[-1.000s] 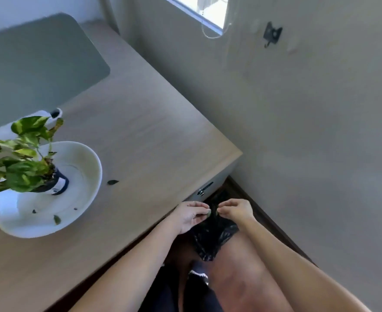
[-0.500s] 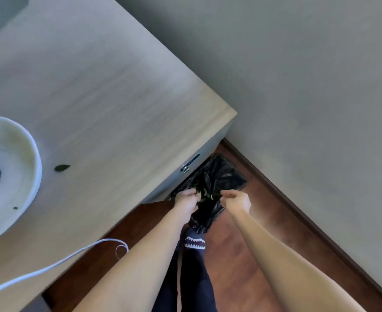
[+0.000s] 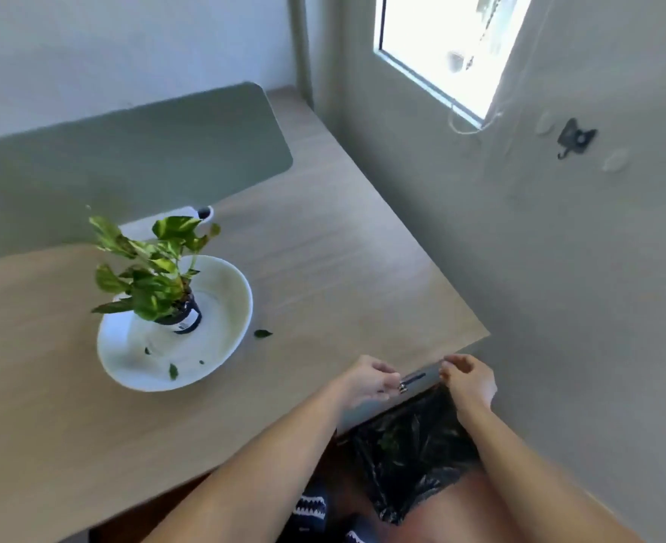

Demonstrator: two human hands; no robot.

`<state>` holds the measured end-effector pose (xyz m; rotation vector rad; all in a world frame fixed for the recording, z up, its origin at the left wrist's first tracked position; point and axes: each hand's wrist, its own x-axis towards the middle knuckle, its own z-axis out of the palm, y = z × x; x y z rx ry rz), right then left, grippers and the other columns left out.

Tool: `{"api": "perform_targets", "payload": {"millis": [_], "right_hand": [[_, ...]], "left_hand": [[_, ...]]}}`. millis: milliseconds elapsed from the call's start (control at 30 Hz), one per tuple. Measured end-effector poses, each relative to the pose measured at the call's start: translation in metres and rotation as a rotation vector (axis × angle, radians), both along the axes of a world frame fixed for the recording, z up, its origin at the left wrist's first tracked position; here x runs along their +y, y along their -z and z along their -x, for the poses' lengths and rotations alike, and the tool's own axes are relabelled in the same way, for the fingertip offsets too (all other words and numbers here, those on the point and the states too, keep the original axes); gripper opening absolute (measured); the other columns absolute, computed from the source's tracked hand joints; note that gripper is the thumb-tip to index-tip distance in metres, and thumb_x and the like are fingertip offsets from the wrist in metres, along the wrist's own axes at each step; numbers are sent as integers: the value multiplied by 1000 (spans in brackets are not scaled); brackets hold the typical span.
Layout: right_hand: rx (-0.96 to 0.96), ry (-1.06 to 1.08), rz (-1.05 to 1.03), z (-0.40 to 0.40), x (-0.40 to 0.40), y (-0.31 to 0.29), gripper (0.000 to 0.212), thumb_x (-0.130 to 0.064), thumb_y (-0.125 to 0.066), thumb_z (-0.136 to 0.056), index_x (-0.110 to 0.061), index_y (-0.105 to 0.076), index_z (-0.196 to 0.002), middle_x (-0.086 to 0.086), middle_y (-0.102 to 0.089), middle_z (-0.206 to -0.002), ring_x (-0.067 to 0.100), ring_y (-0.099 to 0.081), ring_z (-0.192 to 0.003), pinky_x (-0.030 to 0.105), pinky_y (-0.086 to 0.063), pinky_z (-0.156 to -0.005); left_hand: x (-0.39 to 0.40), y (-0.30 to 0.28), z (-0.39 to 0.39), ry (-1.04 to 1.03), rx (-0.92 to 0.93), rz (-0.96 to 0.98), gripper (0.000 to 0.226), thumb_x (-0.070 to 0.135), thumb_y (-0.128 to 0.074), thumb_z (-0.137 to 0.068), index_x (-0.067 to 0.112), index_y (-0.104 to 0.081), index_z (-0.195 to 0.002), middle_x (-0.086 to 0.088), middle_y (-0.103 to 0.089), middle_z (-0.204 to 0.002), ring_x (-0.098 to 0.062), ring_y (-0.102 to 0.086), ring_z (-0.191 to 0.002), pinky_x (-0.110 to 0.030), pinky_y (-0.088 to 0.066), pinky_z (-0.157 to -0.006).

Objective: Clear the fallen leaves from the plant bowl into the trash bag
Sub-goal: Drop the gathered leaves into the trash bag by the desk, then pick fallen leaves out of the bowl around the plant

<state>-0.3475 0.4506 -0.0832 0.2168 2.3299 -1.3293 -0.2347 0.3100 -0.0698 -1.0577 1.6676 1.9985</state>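
A white plant bowl (image 3: 241,295) stands on the wooden desk with a green plant (image 3: 151,276) in a dark pot at its middle. Small fallen leaves (image 3: 173,371) lie in the bowl's near side, and one leaf (image 3: 262,333) lies on the desk just right of it. A black trash bag (image 3: 413,448) hangs open below the desk's front edge with green bits inside. My left hand (image 3: 366,380) is over the desk edge with its fingertips pinched together and nothing visible in them. My right hand (image 3: 470,380) curls over the bag's top corner; whether it grips the bag is unclear.
A grey-green mat (image 3: 135,158) covers the back of the desk (image 3: 343,248). A drawer handle (image 3: 413,380) sits on the desk front between my hands. The wall (image 3: 558,288) with a window and a hook runs close on the right. My legs are under the bag.
The view swung down to the bag and back up to the desk. My hands have risen from the bag's mouth to the desk edge, and the bag now hangs wider open.
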Motion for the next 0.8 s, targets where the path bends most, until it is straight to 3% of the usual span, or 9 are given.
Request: {"api": "perform_targets", "payload": {"millis": [67,167,233,333,400,533,633,700,800], "right_hand": [[53,-66,11,0,-28,-18,11,-6,-63,-81,-13,-70,-85,4,-69,-68,26,-69,-72,42,-58,-81],[61,-222,82,-10,-78,-33,13,-1,-57,-86,-1,-66,-95,10,-64,-69,27,-61,-69,33,-52,-66],[65,-325,95,-29,-117,-36,13,-1,-57,-86,0,-67,-95,9,-64,-67,26,-60,-68,38,-51,-69],[60,-493,87,-66,-170,-35,12,-2,-60,-85,-10,-69,-83,14,-68,-70,24,-62,-65,38,-54,-70],[116,-587,83,-99,-202,-35,10,-5,-63,-80,-11,-71,-81,11,-69,-67,23,-63,-62,37,-53,-67],[259,-807,29,-169,-254,-40,12,-7,-67,-74,-13,-75,-80,3,-73,-74,17,-64,-71,22,-45,-67],[284,-952,-48,-207,-283,-30,15,-8,-65,-76,-13,-77,-84,2,-74,-80,18,-66,-79,19,-48,-71],[297,-1041,-180,-223,-295,-19,16,-11,-64,-76,-15,-76,-86,0,-73,-82,24,-66,-88,29,-49,-83],[372,-1125,-427,-239,-309,-1,17,-21,-63,-80,-21,-76,-91,-1,-75,-93,26,-56,-102,35,-30,-86]], "left_hand": [[-24,-18,-18,-29,66,52,5,11,-63,-88,12,-62,-84,3,-67,-64,0,-62,-49,-13,-46,-47],[-66,-37,-59,-159,102,145,10,12,-68,-84,16,-65,-76,-1,-66,-65,-12,-60,-55,-18,-40,-45],[-98,-42,-98,-278,92,235,15,10,-67,-84,17,-62,-71,-3,-63,-64,-15,-55,-56,-19,-39,-45],[-137,-46,-154,-392,-9,458,10,17,-68,-80,17,-65,-71,2,-62,-61,-13,-55,-61,-22,-44,-58],[-163,-43,-193,-399,-88,619,7,21,-67,-80,15,-70,-79,3,-67,-71,-12,-59,-71,-20,-44,-66],[-214,-28,-261,-455,-222,810,12,14,-58,-82,11,-67,-74,-6,-75,-88,-18,-64,-78,-25,-48,-68],[-253,-10,-289,-317,-362,986,20,17,-52,-83,18,-70,-90,1,-70,-103,-22,-65,-93,-30,-49,-79],[-268,0,-295,-187,-427,1093,28,19,-51,-86,20,-66,-109,-1,-61,-116,-25,-60,-105,-35,-44,-90],[-285,18,-294,-19,-452,1172,26,18,-48,-86,18,-61,-109,-3,-57,-114,-26,-53,-111,-38,-35,-95]]}}
